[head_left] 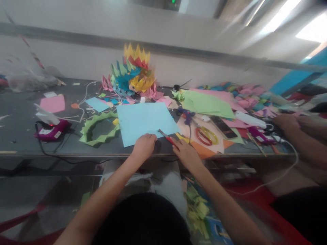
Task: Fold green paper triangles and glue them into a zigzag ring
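My left hand point(143, 145) rests with curled fingers on the near edge of a light blue sheet of paper point(145, 120) that lies flat on the dark table point(22, 112). My right hand point(185, 152) is closed on a red pen-like tool point(166, 136), whose tip touches the blue sheet's near right edge. Just right of that hand lie red-and-yellow scissors point(206, 135) on orange and pink paper.
A green zigzag paper ring point(98, 127) lies left of the sheet. A stack of coloured paper crowns point(133, 73) stands behind. A magenta glue gun point(51, 131) sits at the left. Another person's arm point(304, 132) reaches in at the right, amid paper scraps.
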The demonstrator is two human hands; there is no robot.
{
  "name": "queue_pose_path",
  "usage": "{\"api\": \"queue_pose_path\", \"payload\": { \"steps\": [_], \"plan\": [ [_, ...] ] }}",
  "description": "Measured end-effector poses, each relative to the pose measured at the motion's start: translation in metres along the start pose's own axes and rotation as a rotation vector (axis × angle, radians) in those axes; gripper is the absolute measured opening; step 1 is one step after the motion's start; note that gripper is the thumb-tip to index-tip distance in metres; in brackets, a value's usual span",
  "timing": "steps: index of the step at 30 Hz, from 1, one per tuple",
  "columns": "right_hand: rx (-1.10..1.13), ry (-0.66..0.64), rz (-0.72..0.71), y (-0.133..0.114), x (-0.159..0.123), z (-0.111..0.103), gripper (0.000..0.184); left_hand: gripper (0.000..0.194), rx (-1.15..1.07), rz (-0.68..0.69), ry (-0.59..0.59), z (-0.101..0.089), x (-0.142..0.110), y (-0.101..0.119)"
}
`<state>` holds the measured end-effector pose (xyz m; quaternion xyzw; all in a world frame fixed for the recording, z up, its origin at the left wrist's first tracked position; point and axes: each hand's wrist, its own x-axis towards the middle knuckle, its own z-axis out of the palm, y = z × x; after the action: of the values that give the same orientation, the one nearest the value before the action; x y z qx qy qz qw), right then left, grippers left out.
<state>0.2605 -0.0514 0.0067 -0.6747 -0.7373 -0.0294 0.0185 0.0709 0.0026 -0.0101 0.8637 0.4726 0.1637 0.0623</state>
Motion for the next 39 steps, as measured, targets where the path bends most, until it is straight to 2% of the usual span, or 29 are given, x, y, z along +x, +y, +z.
{"api": "queue_pose_path", "payload": {
  "steps": [9,15,25,33,39],
  "plan": [
    [-0.068,-0.037,0.059,-0.008,0.000,-0.002,0.043,0.022,-0.002,0.001,0.008,-0.001,0.000,0.000],
    [-0.076,-0.028,0.114,-0.003,0.004,-0.001,0.043,0.023,-0.007,0.007,0.011,0.000,0.000,0.000],
    [0.017,0.082,-0.063,0.016,-0.001,0.011,0.042,0.021,-0.019,0.016,0.014,0.001,0.000,0.000],
    [-0.063,0.010,-0.001,0.002,-0.001,0.005,0.043,0.022,-0.033,-0.009,0.008,0.001,-0.001,0.000],
    [-0.081,0.011,0.110,0.000,0.002,0.003,0.043,0.024,-0.073,-0.025,0.023,0.001,-0.001,0.000]
  ]
}}
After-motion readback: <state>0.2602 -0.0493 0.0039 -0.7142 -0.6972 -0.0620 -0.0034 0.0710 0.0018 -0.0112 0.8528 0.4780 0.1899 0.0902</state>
